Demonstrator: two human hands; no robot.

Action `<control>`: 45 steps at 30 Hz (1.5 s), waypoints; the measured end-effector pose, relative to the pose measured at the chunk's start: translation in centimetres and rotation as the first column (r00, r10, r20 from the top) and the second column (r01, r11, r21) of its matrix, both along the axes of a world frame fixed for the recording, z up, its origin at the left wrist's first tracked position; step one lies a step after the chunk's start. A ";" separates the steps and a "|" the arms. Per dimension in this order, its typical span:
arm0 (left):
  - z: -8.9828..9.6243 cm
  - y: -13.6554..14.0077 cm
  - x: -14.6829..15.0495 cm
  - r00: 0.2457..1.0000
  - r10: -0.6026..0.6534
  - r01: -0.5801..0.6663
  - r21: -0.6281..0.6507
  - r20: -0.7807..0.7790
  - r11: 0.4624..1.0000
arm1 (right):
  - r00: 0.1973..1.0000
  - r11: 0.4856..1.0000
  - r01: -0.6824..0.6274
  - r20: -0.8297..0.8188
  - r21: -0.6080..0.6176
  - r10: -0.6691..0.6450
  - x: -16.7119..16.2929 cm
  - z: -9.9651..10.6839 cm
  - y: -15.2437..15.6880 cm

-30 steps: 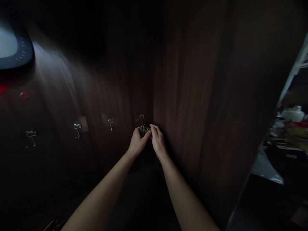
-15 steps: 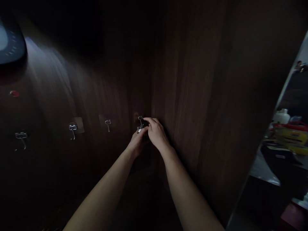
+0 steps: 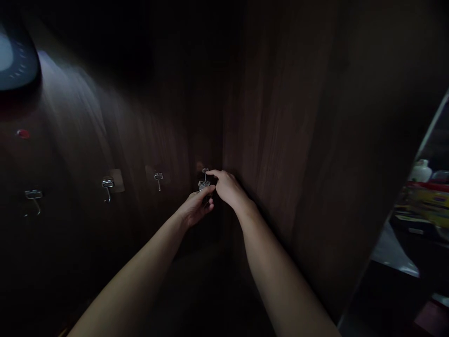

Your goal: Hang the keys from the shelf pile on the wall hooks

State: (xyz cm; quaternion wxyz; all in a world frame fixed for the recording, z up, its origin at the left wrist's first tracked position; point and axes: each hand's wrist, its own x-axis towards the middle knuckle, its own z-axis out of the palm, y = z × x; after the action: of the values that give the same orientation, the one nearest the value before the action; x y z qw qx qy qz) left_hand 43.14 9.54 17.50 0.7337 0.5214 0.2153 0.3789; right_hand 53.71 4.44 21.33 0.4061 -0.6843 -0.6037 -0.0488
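In the head view, my left hand (image 3: 197, 207) pinches a small shiny silvery thing (image 3: 204, 185) between thumb and fingers; its exact kind is too small and dark to make out. This thing sits directly under a metal wall hook (image 3: 205, 171) near the cupboard corner; whether it hangs on the hook I cannot tell. My right hand (image 3: 228, 187) lies close to the right-hand panel. Its index finger is stretched out to the hook and appears to touch it, while its other fingers are mostly hidden.
More metal hooks line the dark wood back panel: one (image 3: 159, 177) near my left hand, another (image 3: 108, 183) farther left, a third (image 3: 33, 194) at far left. A red round spot (image 3: 23, 134) and a dark rounded device (image 3: 17, 61) are above. Past the right panel's edge lies clutter with a white bottle (image 3: 422, 171).
My left hand has moved slightly down and left, with its fingers opening into view below the silvery thing. My right index finger has moved slightly closer to the hook. The view has shifted slightly.
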 end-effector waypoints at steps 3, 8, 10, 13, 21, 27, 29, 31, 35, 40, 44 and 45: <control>0.6 0.0 -0.1 0.993 0.065 -0.059 0.065 -0.097 0.996 | 0.999 0.998 -0.023 -0.040 -0.062 0.020 0.3 0.7 0.0; 2.0 0.3 -1.3 0.947 0.211 -0.156 0.226 -0.243 0.962 | 0.999 0.997 -0.042 -0.011 -0.070 0.042 0.4 0.7 -0.2; 2.9 0.2 -1.8 0.932 0.230 -0.154 0.269 -0.279 0.951 | 0.999 0.998 -0.038 0.008 -0.052 0.038 0.4 0.5 -0.3; 4.0 -0.3 -2.0 0.928 0.185 -0.091 0.283 -0.324 0.955 | 0.997 0.997 -0.067 0.035 -0.027 0.068 0.5 0.6 -0.3; 2.2 -0.6 -0.9 0.913 0.209 -0.109 0.284 -0.350 0.952 | 0.999 0.998 -0.054 -0.003 -0.039 0.054 0.3 0.7 -0.6; 4.5 -1.0 -1.0 0.968 0.134 -0.089 0.207 -0.215 0.974 | 0.995 0.996 -0.090 0.039 -0.022 0.091 0.4 0.7 -0.6; 5.7 -0.8 -1.5 0.978 0.138 -0.107 0.191 -0.158 0.976 | 0.996 0.997 -0.072 0.050 -0.027 0.073 0.5 0.7 -0.5; 6.3 -0.6 -2.4 0.982 0.137 -0.112 0.181 -0.130 0.977 | 0.997 0.998 -0.062 0.046 -0.030 0.063 0.5 0.6 -0.4; 4.4 -1.2 -5.7 0.976 0.146 -0.114 0.191 -0.163 0.975 | 0.998 0.998 -0.056 0.032 -0.004 0.056 0.5 0.2 -0.4; -3.1 -2.9 -14.1 0.868 0.275 -0.221 0.175 -0.413 0.959 | 0.998 0.997 -0.059 0.011 0.047 0.059 0.9 -0.5 0.5; -8.3 -3.9 -22.7 0.704 0.372 -0.271 0.255 -0.605 0.928 | 0.994 0.990 -0.104 -0.003 0.092 0.105 1.6 -1.5 1.9; -9.2 -4.2 -24.8 0.655 0.398 -0.275 0.288 -0.642 0.917 | 0.994 0.989 -0.106 -0.010 0.104 0.107 1.7 -1.8 2.2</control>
State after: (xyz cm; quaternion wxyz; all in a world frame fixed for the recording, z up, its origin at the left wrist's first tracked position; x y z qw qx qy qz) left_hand 18.38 5.32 8.29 0.4711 0.6338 0.5330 0.3037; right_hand 55.39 6.66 19.56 0.4478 -0.6295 -0.6328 -0.0531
